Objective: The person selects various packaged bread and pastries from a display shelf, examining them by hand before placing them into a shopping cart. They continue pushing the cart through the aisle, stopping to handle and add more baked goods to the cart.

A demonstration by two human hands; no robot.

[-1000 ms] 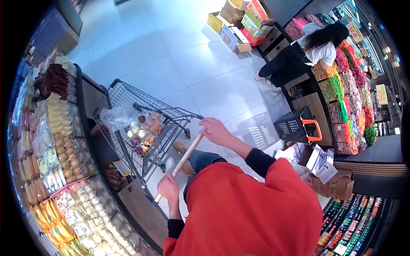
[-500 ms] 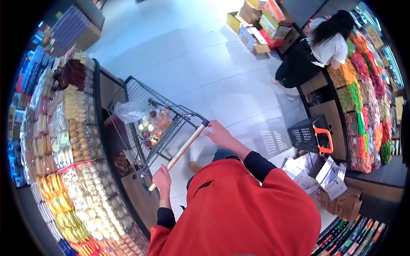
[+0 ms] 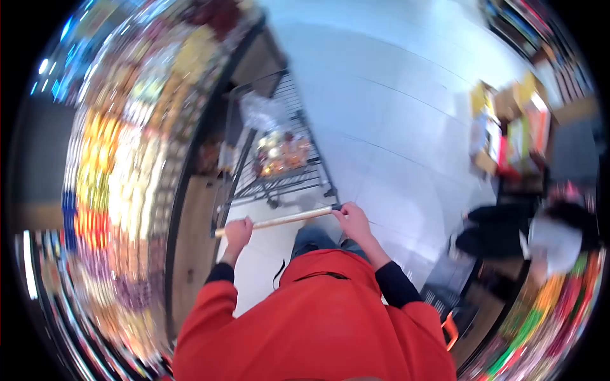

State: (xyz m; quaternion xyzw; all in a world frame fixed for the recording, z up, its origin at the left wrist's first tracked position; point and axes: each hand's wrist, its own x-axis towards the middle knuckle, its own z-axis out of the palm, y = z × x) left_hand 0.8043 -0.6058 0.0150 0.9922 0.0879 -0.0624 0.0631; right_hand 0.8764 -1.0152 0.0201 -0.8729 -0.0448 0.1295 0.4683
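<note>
In the head view, the wire shopping cart (image 3: 279, 184) lies straight up the frame from both hands, its long axis leaning slightly toward the upper left; its handlebar (image 3: 286, 219) runs crosswise at the centre, left end lower. The left hand (image 3: 238, 232) is wrapped round the bar a little in from that end, while the right hand (image 3: 353, 221) has its fingers curled on the other end; neither is free. A clear plastic bag (image 3: 262, 113) and packaged goods (image 3: 283, 155) sit in the cart. The left hand is nearer the food display (image 3: 192, 254), whose dark edge runs close along the cart's left side. Open floor (image 3: 387, 82) spreads up and right, bounded by cartons (image 3: 518, 133) at upper right and a person (image 3: 554, 238) in a white top at lower right
</note>
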